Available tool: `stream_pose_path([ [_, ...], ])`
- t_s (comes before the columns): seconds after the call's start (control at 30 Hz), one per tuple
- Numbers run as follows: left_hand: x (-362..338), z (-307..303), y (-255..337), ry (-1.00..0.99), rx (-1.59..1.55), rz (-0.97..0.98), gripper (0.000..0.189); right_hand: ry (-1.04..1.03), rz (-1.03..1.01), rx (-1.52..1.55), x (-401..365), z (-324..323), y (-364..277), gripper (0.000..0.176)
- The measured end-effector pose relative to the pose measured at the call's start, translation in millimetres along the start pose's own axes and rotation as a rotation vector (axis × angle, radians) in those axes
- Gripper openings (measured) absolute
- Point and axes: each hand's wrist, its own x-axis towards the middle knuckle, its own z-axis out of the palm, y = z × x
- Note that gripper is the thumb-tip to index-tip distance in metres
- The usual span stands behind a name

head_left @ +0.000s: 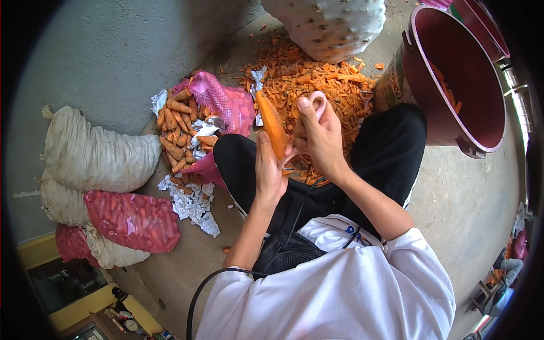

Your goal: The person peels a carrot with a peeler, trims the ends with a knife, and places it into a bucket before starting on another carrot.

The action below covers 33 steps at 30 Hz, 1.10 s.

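Left hand [271, 170] grips carrot [273, 124] from below; right hand [320, 139] clasps peeler [318, 102] just beside it.

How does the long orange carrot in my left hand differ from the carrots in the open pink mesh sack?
The long orange carrot is bright, smooth and clean; the carrots in the open pink mesh sack look duller and brownish. It is held up, tilted, in the left hand, with the right hand against it gripping a pink-handled tool; they lie piled on the floor. Both are orange carrots.
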Motion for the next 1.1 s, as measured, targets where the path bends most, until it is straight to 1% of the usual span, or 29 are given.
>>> stream_pose_path([
  [0.07,0,7,6,0.02,0.102,-0.001,0.041,0.037,-0.022,-0.03,11,0,-1,0.026],
  [0.1,-5,18,6,0.06,0.115,0.012,0.047,0.026,0.019,0.062,18,-1,-7,0.027],
  [0.13,-6,16,5,0.053,0.126,0.01,0.045,0.003,0.086,0.047,22,-4,-6,0.028],
  [0.2,-3,14,3,0.03,0.144,0.014,0.042,-0.038,0.097,-0.001,23,-6,-3,0.028],
  [0.23,-5,17,6,0.053,0.136,-0.019,0.042,-0.041,0.111,0.008,25,-8,0,0.029],
  [0.3,-5,8,9,-0.008,0.16,-0.037,0.043,-0.048,0.142,0.031,30,-11,8,0.029],
  [0.37,-7,7,10,-0.052,0.186,0.013,0.042,0.008,0.111,0.022,36,-6,10,0.029],
  [0.4,-9,11,11,-0.066,0.2,0.074,0.042,0.031,0.095,0.018,42,-2,10,0.029],
  [0.47,-21,-3,6,-0.01,0.177,-0.101,0.042,0.054,-0.016,0.023,72,-8,19,0.027],
  [0.53,-22,-7,3,0.023,0.148,-0.155,0.041,0.09,-0.094,-0.027,102,-10,27,0.028],
  [0.63,-23,-8,9,-0.135,0.08,-0.246,0.042,0.239,-0.21,-0.274,178,-32,63,0.03],
  [0.67,-23,-7,9,-0.131,0.049,-0.208,0.042,0.298,-0.293,-0.397,197,-43,71,0.031],
  [0.73,-19,-8,15,-0.116,-0.005,-0.118,0.042,0.403,-0.463,-0.631,212,-43,63,0.033],
  [0.77,-14,-20,13,-0.158,0.052,-0.097,0.047,0.342,-0.435,-0.661,213,-50,60,0.033],
  [0.8,-12,-20,14,-0.107,-0.006,-0.117,0.044,0.157,-0.249,-0.374,179,-32,33,0.031],
  [0.87,1,-16,13,-0.02,-0.124,-0.154,0.039,0.009,-0.165,-0.247,147,-25,16,0.028],
  [0.9,4,-17,12,-0.006,-0.143,-0.19,0.04,0.028,-0.108,-0.175,125,-15,6,0.025],
  [0.93,8,-20,10,-0.052,-0.179,-0.192,0.042,0.047,-0.053,-0.106,104,-5,-2,0.022],
  [1.0,10,-27,7,-0.139,-0.243,-0.209,0.046,-0.013,0.03,0.014,68,-1,-8,0.022],
  [1.03,6,-14,12,-0.059,-0.182,-0.223,0.044,-0.046,0.043,0.092,54,-1,-9,0.023],
  [1.1,7,-8,11,-0.027,-0.208,-0.198,0.043,-0.056,0.069,0.098,21,4,-19,0.023],
])
